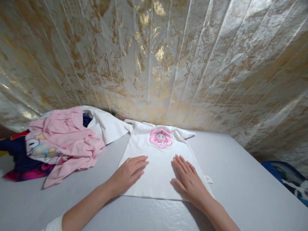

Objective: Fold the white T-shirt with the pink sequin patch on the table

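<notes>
Both laid flat and open, gripping nothing: left hand and right hand, palms down on the white shirt. Lies spread smooth just right of the clothes pile. Probably soft, light, limp; best pinched at hem corners or shoulders.

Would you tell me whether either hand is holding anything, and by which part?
Nothing is held: left hand and right hand lie flat on the white T-shirt.

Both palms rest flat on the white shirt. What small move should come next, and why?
Probably draw both hands back to pinch the near hem: left hand and right hand lie open on the white shirt, which lies smooth and print-up on the grey surface, hem beside the wrists.
</notes>
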The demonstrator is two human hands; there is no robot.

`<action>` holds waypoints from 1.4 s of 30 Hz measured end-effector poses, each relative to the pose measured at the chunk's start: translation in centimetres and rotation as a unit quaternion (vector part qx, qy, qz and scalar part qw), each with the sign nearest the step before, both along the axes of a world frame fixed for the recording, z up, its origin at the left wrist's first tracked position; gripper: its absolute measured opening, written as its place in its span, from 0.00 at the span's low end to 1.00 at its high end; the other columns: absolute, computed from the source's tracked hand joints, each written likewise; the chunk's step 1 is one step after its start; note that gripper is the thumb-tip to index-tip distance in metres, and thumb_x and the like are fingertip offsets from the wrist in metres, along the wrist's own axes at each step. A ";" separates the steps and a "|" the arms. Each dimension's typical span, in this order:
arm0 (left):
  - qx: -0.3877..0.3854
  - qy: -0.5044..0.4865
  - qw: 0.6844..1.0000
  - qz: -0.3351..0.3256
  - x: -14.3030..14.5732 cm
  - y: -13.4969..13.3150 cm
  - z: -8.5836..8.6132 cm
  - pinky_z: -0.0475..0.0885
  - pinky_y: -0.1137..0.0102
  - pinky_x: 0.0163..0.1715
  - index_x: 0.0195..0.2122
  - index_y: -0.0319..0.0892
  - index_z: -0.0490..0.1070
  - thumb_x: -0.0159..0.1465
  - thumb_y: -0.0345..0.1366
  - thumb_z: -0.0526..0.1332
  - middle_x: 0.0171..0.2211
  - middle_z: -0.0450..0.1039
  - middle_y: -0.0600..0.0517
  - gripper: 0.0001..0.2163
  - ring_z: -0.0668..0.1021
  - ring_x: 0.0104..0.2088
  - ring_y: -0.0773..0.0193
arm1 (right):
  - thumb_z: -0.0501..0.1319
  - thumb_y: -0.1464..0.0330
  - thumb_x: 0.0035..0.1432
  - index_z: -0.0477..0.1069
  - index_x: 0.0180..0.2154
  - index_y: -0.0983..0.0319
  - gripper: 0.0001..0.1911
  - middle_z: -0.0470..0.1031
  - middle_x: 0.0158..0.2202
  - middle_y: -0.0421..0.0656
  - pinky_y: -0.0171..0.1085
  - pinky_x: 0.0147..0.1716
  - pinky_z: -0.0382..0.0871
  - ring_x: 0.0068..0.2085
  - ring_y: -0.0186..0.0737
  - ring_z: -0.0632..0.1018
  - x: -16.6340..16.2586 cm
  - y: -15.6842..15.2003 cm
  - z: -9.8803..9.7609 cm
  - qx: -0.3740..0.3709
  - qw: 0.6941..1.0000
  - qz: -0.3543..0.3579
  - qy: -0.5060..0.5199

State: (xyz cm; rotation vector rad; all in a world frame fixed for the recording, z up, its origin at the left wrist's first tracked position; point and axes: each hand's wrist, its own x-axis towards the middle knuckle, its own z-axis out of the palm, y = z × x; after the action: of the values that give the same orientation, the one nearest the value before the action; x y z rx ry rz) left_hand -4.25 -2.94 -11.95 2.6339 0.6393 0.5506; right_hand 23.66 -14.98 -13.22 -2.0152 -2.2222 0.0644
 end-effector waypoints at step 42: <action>-0.122 -0.018 0.957 0.261 -5.6 -0.9 1.0 0.63 0.68 0.34 0.36 0.45 0.61 0.70 0.39 0.47 0.29 0.68 0.54 0.08 0.72 0.32 0.60 | 0.61 0.80 0.54 0.71 0.32 0.60 0.09 0.73 0.33 0.40 0.34 0.32 0.60 0.34 0.37 0.71 -14.3 9.7 0.9 0.072 0.971 0.138 0.182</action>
State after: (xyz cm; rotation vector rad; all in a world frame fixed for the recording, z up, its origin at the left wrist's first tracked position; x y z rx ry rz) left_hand -9.88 -3.83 -10.95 2.2101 1.3162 0.6156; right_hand 9.33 -5.29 -12.32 -1.4698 -2.1763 0.2697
